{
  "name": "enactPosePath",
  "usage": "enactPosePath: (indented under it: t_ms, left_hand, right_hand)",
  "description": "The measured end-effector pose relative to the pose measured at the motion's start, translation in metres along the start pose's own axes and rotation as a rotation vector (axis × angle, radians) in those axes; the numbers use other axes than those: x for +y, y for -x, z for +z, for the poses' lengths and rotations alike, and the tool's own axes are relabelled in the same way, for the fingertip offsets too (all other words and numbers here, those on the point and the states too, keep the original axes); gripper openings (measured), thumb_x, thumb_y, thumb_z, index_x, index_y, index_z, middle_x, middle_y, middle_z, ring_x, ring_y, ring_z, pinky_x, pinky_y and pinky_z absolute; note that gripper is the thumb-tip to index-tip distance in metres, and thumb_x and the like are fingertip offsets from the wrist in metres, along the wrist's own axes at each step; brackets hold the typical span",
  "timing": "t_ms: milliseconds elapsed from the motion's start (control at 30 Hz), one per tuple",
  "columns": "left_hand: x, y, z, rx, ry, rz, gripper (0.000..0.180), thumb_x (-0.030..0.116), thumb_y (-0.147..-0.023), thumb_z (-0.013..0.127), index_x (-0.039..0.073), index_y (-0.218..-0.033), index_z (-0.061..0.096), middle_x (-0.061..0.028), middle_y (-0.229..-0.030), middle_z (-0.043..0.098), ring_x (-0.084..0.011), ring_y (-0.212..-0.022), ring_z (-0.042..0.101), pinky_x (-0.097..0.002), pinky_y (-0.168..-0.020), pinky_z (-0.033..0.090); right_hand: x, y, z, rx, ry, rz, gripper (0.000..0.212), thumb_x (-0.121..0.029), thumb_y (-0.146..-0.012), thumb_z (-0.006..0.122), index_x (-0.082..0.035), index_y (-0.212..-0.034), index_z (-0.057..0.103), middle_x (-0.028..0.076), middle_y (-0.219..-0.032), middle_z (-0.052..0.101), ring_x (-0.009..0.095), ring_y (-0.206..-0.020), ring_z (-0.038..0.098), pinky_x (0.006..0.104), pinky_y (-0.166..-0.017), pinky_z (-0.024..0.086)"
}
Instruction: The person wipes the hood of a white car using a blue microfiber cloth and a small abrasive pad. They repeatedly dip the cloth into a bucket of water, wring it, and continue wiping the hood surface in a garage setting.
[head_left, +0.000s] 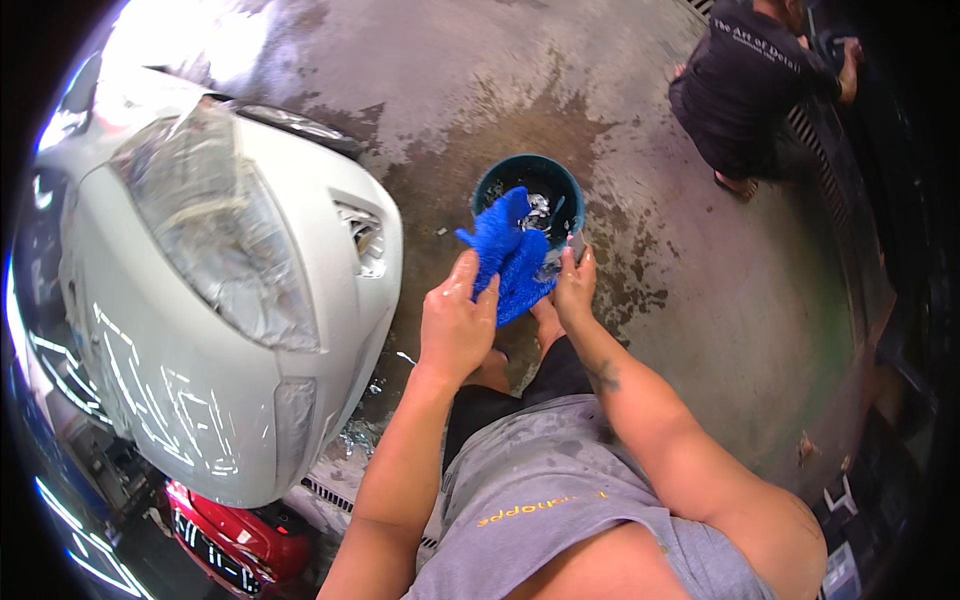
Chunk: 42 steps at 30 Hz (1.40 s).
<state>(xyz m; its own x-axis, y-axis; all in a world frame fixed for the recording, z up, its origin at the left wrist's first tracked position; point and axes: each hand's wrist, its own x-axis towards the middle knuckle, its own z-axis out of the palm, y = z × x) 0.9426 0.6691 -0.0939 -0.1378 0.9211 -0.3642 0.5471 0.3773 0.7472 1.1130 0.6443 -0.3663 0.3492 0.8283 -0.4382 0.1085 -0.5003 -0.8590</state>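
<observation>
My left hand point(458, 318) grips a wet-looking bright blue cloth point(518, 268), its fingers closed on the cloth's near left side. The cloth hangs bunched over the near part of a dark teal bucket point(577, 190). Water with bright reflections shows inside the bucket. My right hand point(575, 285) is at the bucket's near right rim, close to the cloth. Its fingers pinch a small flat greyish piece point(576, 243), whose kind I cannot make out. Both hands look wet.
A white car front point(225, 390) stands at my left, its headlight point(220, 215) covered in clear film and tape. Behind it is a red car point(240, 540). At the far right a person in black point(750, 85) crouches by a dark vehicle. Wet patches mark the concrete floor point(440, 110).
</observation>
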Motion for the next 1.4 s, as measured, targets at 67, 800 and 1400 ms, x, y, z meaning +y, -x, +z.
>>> enactPosePath:
  t_ms: [67, 800, 1400]
  left_hand:
    - [-0.015, 0.026, -0.008, 0.1, -0.288, 0.229, 0.044, 0.006, -0.09, 0.07, 0.004, -0.134, 0.068, -0.0209, -0.117, 0.073, -0.0441, -0.101, 0.072, -0.0473, -0.086, 0.06]
    - [-0.222, 0.342, -0.117, 0.237, 1.017, -0.447, 0.067, 0.064, -0.1, 0.063, 0.014, -0.145, 0.061, -0.0101, -0.136, 0.07, -0.0205, -0.114, 0.069, -0.039, -0.092, 0.056]
    - [-0.293, 0.505, -0.048, 0.111, 1.787, -0.262, 0.046, 0.034, -0.096, 0.07, 0.001, -0.128, 0.068, -0.0142, -0.124, 0.076, -0.0297, -0.11, 0.074, -0.049, -0.106, 0.055]
  right_hand:
    - [-0.054, 0.028, -0.01, -0.327, -0.237, 0.297, 0.038, -0.04, -0.112, 0.051, -0.015, -0.14, 0.058, 0.007, -0.122, 0.067, 0.027, -0.112, 0.064, 0.0474, -0.098, 0.054]
    - [-0.124, 0.372, -0.018, -1.277, -1.043, 0.519, 0.07, -0.057, -0.113, 0.027, -0.005, -0.157, 0.046, 0.022, -0.155, 0.054, 0.042, -0.144, 0.05, 0.0602, -0.125, 0.033]
    - [-0.027, 0.41, -0.026, -1.318, -0.209, 0.467, 0.038, -0.017, -0.102, 0.065, 0.004, -0.134, 0.065, 0.017, -0.129, 0.073, 0.032, -0.115, 0.073, 0.0506, -0.103, 0.058]
